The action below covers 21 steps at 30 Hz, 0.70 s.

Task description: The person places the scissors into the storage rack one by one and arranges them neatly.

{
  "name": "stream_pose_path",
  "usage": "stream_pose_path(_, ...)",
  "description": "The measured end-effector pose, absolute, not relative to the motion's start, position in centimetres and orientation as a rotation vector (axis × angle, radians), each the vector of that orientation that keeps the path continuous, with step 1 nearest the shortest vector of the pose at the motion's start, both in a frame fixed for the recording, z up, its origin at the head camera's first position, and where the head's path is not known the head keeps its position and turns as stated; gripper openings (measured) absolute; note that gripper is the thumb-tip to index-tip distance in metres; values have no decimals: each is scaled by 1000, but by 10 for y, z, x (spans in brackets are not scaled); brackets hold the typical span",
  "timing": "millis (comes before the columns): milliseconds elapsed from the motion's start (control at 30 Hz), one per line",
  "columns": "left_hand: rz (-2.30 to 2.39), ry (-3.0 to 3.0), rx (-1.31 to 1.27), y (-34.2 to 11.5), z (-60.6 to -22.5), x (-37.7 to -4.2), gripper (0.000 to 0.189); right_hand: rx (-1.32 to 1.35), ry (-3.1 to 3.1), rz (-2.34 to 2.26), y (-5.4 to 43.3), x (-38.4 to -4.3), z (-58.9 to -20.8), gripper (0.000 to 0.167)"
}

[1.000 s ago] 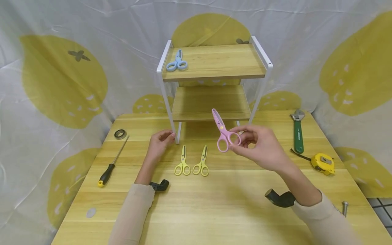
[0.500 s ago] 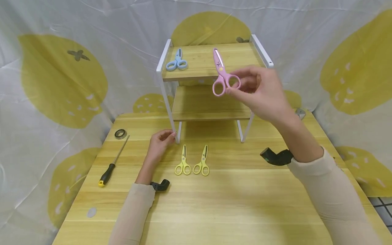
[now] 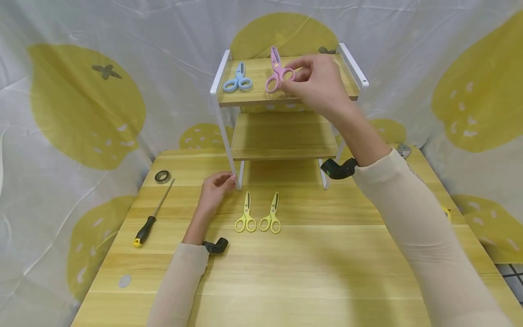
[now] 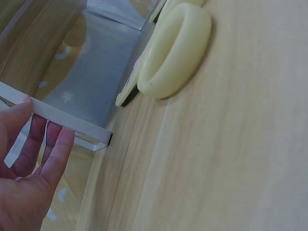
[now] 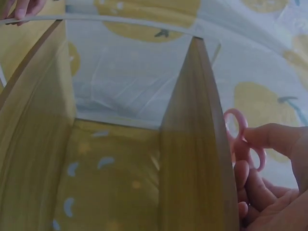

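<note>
My right hand (image 3: pixel 316 84) pinches pink scissors (image 3: pixel 276 68) by a handle loop, blades pointing to the back, over the top board of a two-tier shelf (image 3: pixel 286 152). In the right wrist view the pink scissors (image 5: pixel 237 139) show close beside the edge of that board. Blue scissors (image 3: pixel 238 79) lie on the top board at its left. Down at the shelf's front left leg, my left hand (image 3: pixel 215 190) grips the white metal bar (image 4: pixel 67 119) between thumb and fingers. Two pairs of yellow scissors, the left pair (image 3: pixel 246 215) and the right pair (image 3: pixel 271 215), lie on the table before the shelf.
On the table's left are a tape roll (image 3: pixel 162 176), a screwdriver (image 3: pixel 149 222) and a grey disc (image 3: pixel 125 281). At the right, a wrench (image 3: pixel 403 151) and a yellow tape measure (image 3: pixel 447 212) are mostly hidden by the right sleeve. A lemon-print curtain (image 3: pixel 171 68) hangs behind.
My right hand has lifted the pink scissors from in front of the lower shelf up over the top board, then slightly left towards the blue scissors. My left hand has stayed at the leg.
</note>
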<state>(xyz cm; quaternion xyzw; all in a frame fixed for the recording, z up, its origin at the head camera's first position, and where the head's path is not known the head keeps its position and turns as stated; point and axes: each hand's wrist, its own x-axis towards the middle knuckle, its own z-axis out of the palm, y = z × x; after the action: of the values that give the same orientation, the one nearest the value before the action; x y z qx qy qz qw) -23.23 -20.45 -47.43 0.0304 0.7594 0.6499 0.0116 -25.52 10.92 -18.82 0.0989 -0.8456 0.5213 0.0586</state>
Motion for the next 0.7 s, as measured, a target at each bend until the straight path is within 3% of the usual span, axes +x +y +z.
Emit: stream_pose_path(700, 2048, 2350, 86, -203, -478, -232, 46, 275, -2834, 1247, 88, -289, -185, 42)
